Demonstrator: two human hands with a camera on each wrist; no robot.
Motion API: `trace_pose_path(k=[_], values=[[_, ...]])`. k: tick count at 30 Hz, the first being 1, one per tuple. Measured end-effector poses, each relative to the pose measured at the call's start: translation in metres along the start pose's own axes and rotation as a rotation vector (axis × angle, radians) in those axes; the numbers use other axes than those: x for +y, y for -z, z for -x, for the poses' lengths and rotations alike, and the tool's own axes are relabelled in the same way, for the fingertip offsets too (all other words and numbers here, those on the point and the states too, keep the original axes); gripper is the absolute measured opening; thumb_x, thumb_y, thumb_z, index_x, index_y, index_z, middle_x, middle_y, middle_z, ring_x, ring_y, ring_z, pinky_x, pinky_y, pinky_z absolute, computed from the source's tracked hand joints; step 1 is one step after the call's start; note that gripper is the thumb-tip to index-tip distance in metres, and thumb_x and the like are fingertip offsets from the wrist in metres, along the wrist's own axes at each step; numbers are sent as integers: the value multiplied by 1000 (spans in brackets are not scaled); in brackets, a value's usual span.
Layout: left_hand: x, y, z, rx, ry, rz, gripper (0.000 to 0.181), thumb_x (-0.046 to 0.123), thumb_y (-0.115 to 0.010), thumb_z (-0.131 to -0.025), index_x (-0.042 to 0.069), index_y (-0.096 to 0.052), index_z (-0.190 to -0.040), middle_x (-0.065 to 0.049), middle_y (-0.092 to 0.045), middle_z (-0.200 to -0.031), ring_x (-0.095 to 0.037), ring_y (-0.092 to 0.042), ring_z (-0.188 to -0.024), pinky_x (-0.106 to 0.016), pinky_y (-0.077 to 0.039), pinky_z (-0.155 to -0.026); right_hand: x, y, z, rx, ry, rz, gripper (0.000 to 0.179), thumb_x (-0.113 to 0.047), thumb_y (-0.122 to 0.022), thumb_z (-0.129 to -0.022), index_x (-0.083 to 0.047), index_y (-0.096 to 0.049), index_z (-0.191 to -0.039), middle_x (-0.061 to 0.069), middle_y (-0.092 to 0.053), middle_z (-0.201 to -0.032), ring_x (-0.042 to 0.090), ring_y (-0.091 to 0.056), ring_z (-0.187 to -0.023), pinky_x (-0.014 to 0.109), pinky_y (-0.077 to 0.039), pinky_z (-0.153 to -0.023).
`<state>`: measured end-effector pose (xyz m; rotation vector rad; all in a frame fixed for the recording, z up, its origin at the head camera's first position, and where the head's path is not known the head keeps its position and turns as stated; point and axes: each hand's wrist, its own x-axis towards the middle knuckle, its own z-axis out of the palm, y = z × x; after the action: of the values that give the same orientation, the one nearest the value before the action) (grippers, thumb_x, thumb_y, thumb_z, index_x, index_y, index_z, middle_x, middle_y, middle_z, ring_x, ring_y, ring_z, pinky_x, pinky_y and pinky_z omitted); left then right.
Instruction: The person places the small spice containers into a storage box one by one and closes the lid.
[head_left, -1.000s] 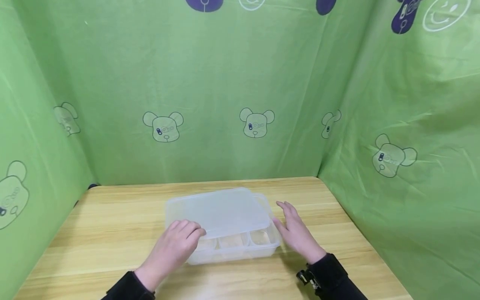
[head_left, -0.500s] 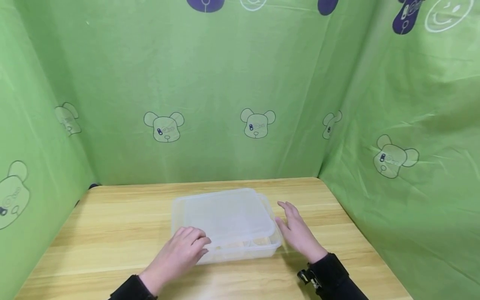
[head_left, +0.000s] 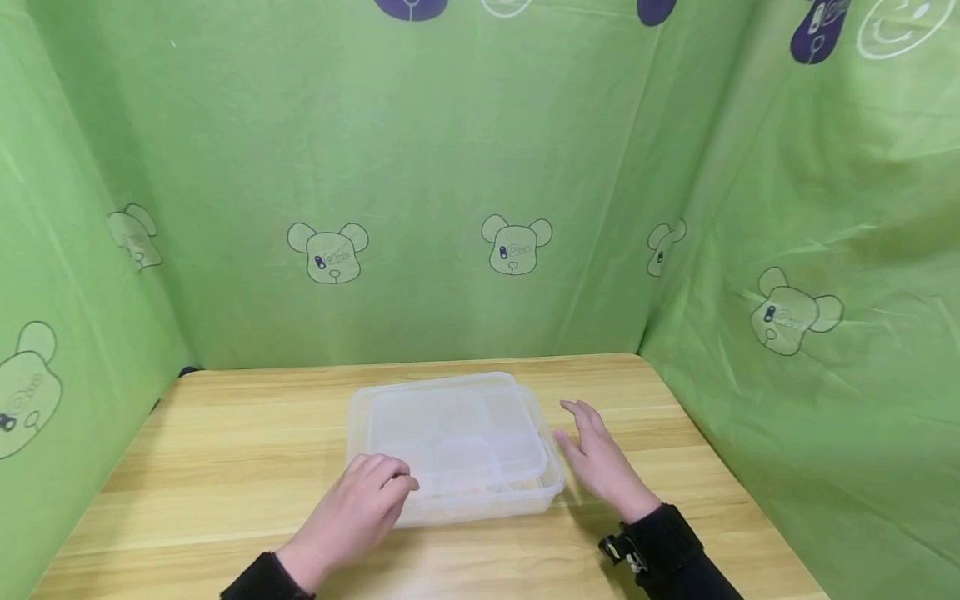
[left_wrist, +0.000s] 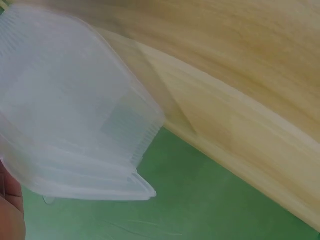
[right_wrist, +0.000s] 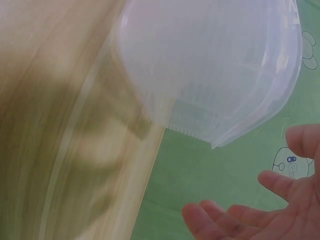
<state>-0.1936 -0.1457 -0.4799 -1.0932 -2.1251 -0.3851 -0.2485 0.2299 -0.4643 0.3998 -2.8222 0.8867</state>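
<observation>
A frosted clear plastic box [head_left: 510,504] with compartments sits on the table, its lid [head_left: 450,425] lying askew on top. A strip of the box's right end and front-right compartments shows past the lid. My left hand [head_left: 360,504] is at the front-left corner, fingers curled over and pinching the lid's edge; the thumb is mostly hidden. Only a sliver of that hand [left_wrist: 10,210] shows in the left wrist view. Just off the box's right end, my right hand [head_left: 603,467] holds nothing, its fingers spread, as the right wrist view of this hand [right_wrist: 280,210] also shows.
The wood-grain table [head_left: 247,450] extends on both sides of the box. Green cloth [head_left: 420,167] printed with bear heads hangs behind the table and along its left and right sides. Each wrist wears a black cuff [head_left: 663,542].
The lid has come down and shifted right, covering more of the front compartments. My left hand moved slightly right and down with it. My right hand stays nearly where it was.
</observation>
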Motion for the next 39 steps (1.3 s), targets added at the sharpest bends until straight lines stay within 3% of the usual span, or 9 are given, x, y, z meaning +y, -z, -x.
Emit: trace_pose_path(k=[3, 7, 11, 18, 28, 39], values=[[-4, 4, -1, -14, 79, 16, 13, 12, -56, -94, 13, -68, -101, 1, -62, -101, -18, -58, -93, -35, -47, -80, -2, 1, -1, 29, 3, 5, 54, -29, -48, -106, -3, -35, -151, 32, -23, -156, 53, -35, -136, 68, -33, -105], [-11, 10, -4, -19, 186, -9, 16, 13, -66, -87, 13, -68, -103, 0, -62, -103, -19, -58, -96, -38, -48, -81, -4, 1, -3, 75, 27, -6, 50, -28, -50, -106, -3, -42, -148, 28, -35, -151, 47, -44, -130, 63, -41, -102], [-14, 15, -4, -9, 273, -40, 17, 14, -67, -87, 11, -68, -103, -3, -63, -105, -22, -59, -99, -42, -49, -85, -8, 1, -7, 83, 40, -17, 47, -30, -49, -106, -4, -46, -146, 23, -45, -145, 40, -51, -122, 55, -49, -96], [-18, 21, -2, -18, 456, -72, 18, 14, -68, -88, 7, -68, -105, -9, -65, -108, -29, -60, -100, -48, -48, -89, -19, 0, -13, 87, 70, 8, 44, -29, -52, -105, -4, -52, -141, 20, -54, -138, 36, -57, -114, 52, -53, -90], [-23, 23, 8, -75, 698, -93, 32, 17, -66, -92, -1, -64, -119, -19, -64, -118, -38, -56, -110, -55, -44, -96, -29, -7, -18, 73, 103, 56, 40, -23, -58, -102, 0, -57, -135, 18, -61, -130, 35, -61, -107, 50, -52, -88], [-25, 22, 13, -177, 810, -69, 45, 24, -64, -96, -6, -59, -129, -25, -62, -124, -42, -55, -115, -58, -42, -99, -29, -16, -17, 69, 81, 112, 39, -20, -63, -99, 0, -60, -132, 16, -64, -125, 33, -55, -113, 50, -47, -96]])
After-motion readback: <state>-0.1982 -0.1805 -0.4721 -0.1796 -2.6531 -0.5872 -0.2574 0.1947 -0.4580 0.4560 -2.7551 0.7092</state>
